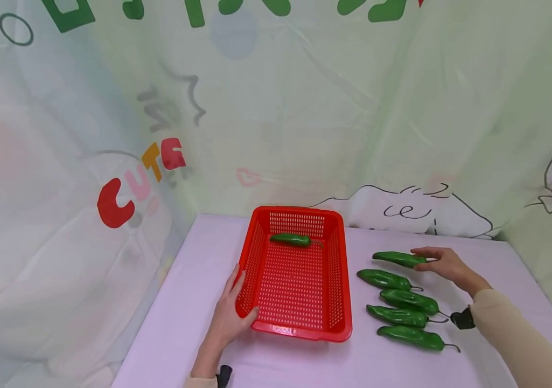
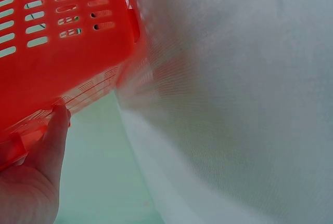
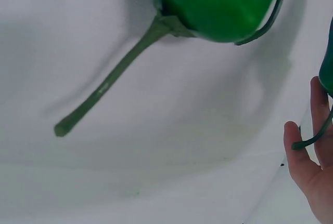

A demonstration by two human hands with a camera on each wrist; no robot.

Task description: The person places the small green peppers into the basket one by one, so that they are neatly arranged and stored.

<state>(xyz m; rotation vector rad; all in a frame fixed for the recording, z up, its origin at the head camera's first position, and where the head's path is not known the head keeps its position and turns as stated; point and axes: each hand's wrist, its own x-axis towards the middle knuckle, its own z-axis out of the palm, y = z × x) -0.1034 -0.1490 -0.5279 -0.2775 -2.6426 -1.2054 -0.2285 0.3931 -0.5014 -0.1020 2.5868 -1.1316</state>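
Note:
A red plastic basket (image 1: 300,335) stands on the table, with one green chili pepper (image 1: 291,239) lying near its far wall. At the basket's near left corner my left hand (image 1: 231,312) grips the rim, thumb on the near edge and fingers along the side wall. In the left wrist view that hand (image 2: 39,177) is against the basket's perforated wall (image 2: 83,47). On the right, my right hand (image 1: 445,264) has its fingers and thumb around the stem end of the farthest pepper (image 1: 397,258). The right wrist view shows a nearer pepper (image 3: 218,5) large, its stem pointing lower left.
Several more green peppers (image 1: 404,316) lie in a rough column below the right hand, stems to the right. The pale table (image 1: 174,302) meets a printed cloth backdrop (image 1: 280,134) behind the basket and at the sides.

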